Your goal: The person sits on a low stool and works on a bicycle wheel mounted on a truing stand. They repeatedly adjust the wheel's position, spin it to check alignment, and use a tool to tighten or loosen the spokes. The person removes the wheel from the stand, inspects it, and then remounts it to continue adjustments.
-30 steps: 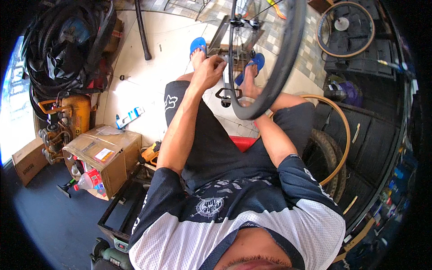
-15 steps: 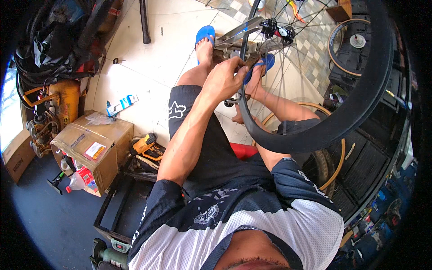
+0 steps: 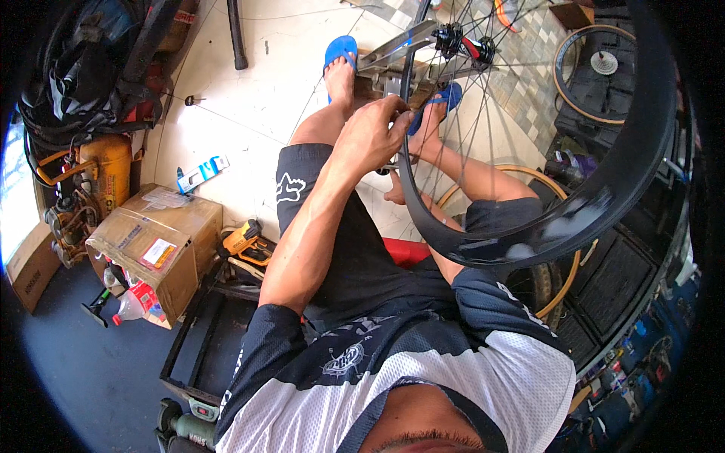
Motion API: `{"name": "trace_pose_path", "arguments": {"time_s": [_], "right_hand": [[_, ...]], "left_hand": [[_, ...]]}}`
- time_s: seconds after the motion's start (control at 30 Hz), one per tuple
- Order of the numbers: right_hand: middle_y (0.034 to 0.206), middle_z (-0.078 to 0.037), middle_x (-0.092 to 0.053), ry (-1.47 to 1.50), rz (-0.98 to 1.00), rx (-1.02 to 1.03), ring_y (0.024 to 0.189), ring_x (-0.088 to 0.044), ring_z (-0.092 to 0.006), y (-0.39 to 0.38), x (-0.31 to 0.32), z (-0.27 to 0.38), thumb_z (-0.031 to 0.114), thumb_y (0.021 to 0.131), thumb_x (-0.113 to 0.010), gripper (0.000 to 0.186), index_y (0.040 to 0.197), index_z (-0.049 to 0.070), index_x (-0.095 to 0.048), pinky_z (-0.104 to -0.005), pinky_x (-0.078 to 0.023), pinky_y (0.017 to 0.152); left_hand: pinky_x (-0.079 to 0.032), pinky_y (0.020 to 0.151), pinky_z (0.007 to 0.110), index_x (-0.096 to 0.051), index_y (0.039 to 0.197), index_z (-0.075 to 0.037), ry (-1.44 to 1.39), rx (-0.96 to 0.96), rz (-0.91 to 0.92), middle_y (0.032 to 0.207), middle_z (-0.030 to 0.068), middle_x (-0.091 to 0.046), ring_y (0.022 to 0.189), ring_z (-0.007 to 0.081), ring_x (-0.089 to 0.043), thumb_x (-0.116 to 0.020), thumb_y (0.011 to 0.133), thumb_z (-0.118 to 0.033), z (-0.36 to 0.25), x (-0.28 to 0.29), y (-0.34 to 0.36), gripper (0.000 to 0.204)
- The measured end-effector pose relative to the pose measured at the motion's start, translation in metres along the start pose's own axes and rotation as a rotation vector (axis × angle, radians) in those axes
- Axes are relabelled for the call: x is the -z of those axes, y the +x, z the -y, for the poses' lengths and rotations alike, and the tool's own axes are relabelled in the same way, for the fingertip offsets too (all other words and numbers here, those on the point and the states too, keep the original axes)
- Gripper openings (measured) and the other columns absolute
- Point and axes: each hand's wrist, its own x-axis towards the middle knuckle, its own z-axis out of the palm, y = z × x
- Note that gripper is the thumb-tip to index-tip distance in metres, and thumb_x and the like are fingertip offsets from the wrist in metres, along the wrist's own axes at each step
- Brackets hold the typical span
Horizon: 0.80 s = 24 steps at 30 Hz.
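Note:
A black-rimmed bicycle wheel [image 3: 461,246] with thin spokes stands in a metal wheel stand [image 3: 398,47], its hub [image 3: 462,45] at the top of the view. My left hand [image 3: 375,132] is at the near-left side of the rim, thumb and fingers pinched together. Whatever lies between those fingertips is hidden. Lower down, my right hand [image 3: 396,192] is partly behind the rim, fingers curled close below a small dark knob [image 3: 384,171] on the stand. I cannot tell whether it grips the knob.
My feet in blue flip-flops [image 3: 341,49] flank the stand. At left are a cardboard box [image 3: 162,241], a yellow machine [image 3: 113,170], a yellow power tool [image 3: 245,241] and a blue-white package [image 3: 202,174]. Tan-walled wheels [image 3: 568,285] lie at right by a black surface [image 3: 615,260].
My right hand has risen slightly toward the small knob. Pale patches now show on the rim's lower right. My left hand stays pinched at the rim, and the view has shifted a little.

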Motion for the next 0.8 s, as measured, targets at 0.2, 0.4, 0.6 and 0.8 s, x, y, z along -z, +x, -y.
{"name": "trace_pose_path", "arguments": {"time_s": [0.2,0.4,0.6,0.8], "right_hand": [[0.116,-0.014,-0.069,0.051,0.029,-0.008,0.107,-0.067,-0.0298,0.003,0.002,-0.001,0.056,0.087,-0.055,0.059,0.124,0.011,-0.065,-0.046,-0.053,0.092],[0.119,-0.013,-0.069,0.097,0.04,-0.006,0.109,-0.066,-0.0298,0.001,0.003,-0.002,0.06,0.088,-0.053,0.063,0.127,0.012,-0.064,-0.0465,-0.053,0.093],[0.122,-0.012,-0.068,0.121,0.053,-0.017,0.111,-0.066,-0.0297,0.001,-0.001,-0.002,0.064,0.089,-0.051,0.067,0.129,0.012,-0.062,-0.0471,-0.053,0.095],[0.124,-0.012,-0.067,0.147,0.061,-0.001,0.112,-0.065,-0.0297,-0.001,0.008,-0.001,0.069,0.091,-0.049,0.071,0.132,0.013,-0.061,-0.0477,-0.053,0.096]], "left_hand": [[-0.051,0.082,0.051,-0.065,0.099,0.003,0.024,0.019,0.01,0.096,0.0243,-0.07,0.095,0.0427,-0.067,-0.061,0.095,-0.022,-0.004,0.0,0.0,0.025],[-0.052,0.079,0.048,-0.065,0.102,0.002,0.043,0.002,0.019,0.093,0.023,-0.071,0.089,0.0408,-0.069,-0.061,0.098,-0.023,-0.004,-0.001,0.001,0.026],[-0.054,0.077,0.045,-0.065,0.104,0.002,0.068,-0.004,0.011,0.091,0.0223,-0.072,0.086,0.0394,-0.07,-0.061,0.099,-0.024,-0.003,-0.003,0.001,0.026],[-0.054,0.076,0.045,-0.065,0.104,0.001,0.07,-0.018,0.015,0.092,0.0225,-0.072,0.085,0.0392,-0.07,-0.061,0.099,-0.024,-0.002,-0.005,0.002,0.027]]}}
